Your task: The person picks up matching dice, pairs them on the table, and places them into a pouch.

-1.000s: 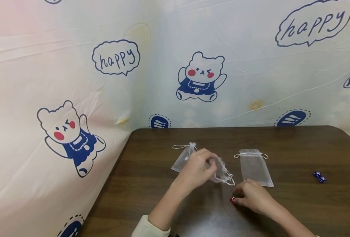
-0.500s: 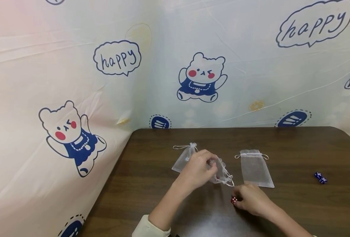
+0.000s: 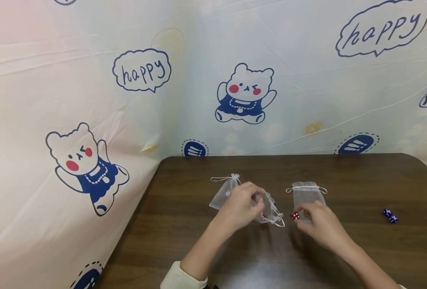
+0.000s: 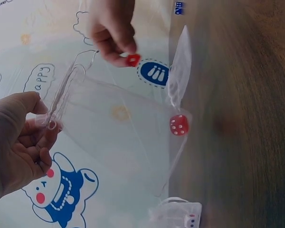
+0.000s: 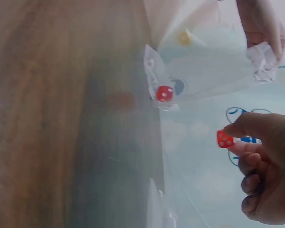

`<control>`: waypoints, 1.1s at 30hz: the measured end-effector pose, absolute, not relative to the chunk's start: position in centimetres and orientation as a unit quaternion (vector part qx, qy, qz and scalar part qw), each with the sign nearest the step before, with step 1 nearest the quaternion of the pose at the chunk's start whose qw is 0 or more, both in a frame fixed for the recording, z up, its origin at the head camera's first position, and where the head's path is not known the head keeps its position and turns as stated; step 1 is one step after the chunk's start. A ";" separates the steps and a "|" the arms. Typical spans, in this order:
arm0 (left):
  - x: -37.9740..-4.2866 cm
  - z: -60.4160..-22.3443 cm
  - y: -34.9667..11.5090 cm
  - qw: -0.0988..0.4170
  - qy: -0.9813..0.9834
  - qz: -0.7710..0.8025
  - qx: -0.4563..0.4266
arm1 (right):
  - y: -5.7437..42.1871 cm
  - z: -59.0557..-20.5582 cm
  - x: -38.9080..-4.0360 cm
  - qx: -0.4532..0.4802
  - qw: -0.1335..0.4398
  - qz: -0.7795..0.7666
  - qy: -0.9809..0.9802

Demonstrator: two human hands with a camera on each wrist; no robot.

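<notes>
My left hand [image 3: 240, 204] pinches a sheer white drawstring bag [image 4: 114, 114] by its gathered mouth, so the bag hangs from the fingers. At the bottom corner of this bag lies a red die [image 4: 179, 125] with white dots. Between thumb and index finger, my right hand [image 3: 320, 222] holds a second red die [image 5: 224, 138], to the right of the hanging bag and raised off the table. Beneath the right hand in the head view lies a flat sheer bag [image 3: 305, 195], partly covered by it.
Left of the left hand, a tied sheer bag [image 3: 218, 197] with a white die [image 3: 228, 194] inside rests on the brown wooden table [image 3: 155, 241]. Two blue dice [image 3: 390, 216] sit together on the right. A printed cloth [image 3: 289, 132] stands behind the table.
My right hand has lifted the red die from the table and moved it up and slightly right, over the flat bag's lower edge. The left hand has stayed in place with its bag.
</notes>
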State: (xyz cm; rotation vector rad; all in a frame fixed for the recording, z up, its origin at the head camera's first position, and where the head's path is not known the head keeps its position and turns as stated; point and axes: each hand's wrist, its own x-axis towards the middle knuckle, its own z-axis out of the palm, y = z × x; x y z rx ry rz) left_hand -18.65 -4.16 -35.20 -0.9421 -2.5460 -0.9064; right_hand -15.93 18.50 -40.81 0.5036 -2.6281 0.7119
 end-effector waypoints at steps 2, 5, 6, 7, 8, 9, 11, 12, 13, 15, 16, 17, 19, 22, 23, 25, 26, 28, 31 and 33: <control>-18.6 -35.2 -4.1 0.137 -0.881 -0.314 -0.327 | 18.6 -40.6 -16.0 0.179 0.229 0.258 -0.921; -18.6 -35.2 -4.0 0.136 -0.880 -0.315 -0.329 | 18.5 -40.4 -16.0 0.179 0.280 0.265 -0.905; -18.5 -35.2 -4.0 0.138 -0.879 -0.314 -0.331 | 18.5 -40.3 -16.0 0.178 0.292 0.268 -0.901; -18.5 -35.2 -4.0 0.139 -0.879 -0.312 -0.332 | 18.4 -40.3 -16.0 0.178 0.302 0.272 -0.896; -18.5 -35.3 -4.0 0.141 -0.878 -0.311 -0.334 | 18.4 -40.2 -16.0 0.176 0.310 0.276 -0.892; -18.5 -35.3 -3.9 0.143 -0.878 -0.310 -0.336 | 18.3 -40.1 -16.0 0.173 0.318 0.281 -0.889; -18.5 -35.3 -3.9 0.149 -0.877 -0.305 -0.340 | 18.2 -39.8 -16.0 0.165 0.335 0.290 -0.881; -18.5 -35.4 -3.8 0.151 -0.877 -0.304 -0.341 | 18.2 -39.7 -16.0 0.161 0.342 0.295 -0.878; -18.5 -35.4 -3.8 0.153 -0.877 -0.300 -0.342 | 18.2 -39.5 -15.9 0.158 0.348 0.300 -0.874; -18.5 -35.5 -3.8 0.156 -0.877 -0.297 -0.344 | 18.1 -39.3 -15.9 0.152 0.361 0.310 -0.867; -18.5 -35.5 -3.8 0.158 -0.877 -0.294 -0.345 | 18.1 -39.1 -15.8 0.151 0.366 0.314 -0.863; -18.5 -35.5 -3.7 0.159 -0.877 -0.292 -0.346 | 18.0 -39.0 -15.8 0.150 0.371 0.319 -0.859; -18.5 -35.6 -3.7 0.164 -0.878 -0.286 -0.347 | 17.9 -38.8 -15.8 0.152 0.379 0.330 -0.851; -18.4 -35.6 -3.6 0.170 -0.878 -0.278 -0.350 | 17.6 -38.4 -15.7 0.162 0.393 0.348 -0.836; -18.4 -35.6 -3.6 0.170 -0.878 -0.277 -0.351 | 17.5 -38.3 -15.6 0.166 0.398 0.354 -0.830; -18.3 -35.6 -3.5 0.172 -0.877 -0.273 -0.355 | 17.1 -38.0 -15.4 0.176 0.407 0.366 -0.818; -18.3 -35.7 -3.5 0.173 -0.877 -0.272 -0.357 | 16.9 -37.9 -15.4 0.183 0.411 0.372 -0.812; -18.3 -35.7 -3.4 0.174 -0.876 -0.271 -0.360 | 16.5 -37.8 -15.3 0.198 0.416 0.385 -0.800; -18.2 -35.7 -3.4 0.176 -0.875 -0.269 -0.361 | 15.9 -37.8 -15.3 0.220 0.417 0.402 -0.785; -18.2 -35.6 -3.3 0.176 -0.875 -0.268 -0.362 | 15.5 -37.8 -15.3 0.229 0.410 0.408 -0.783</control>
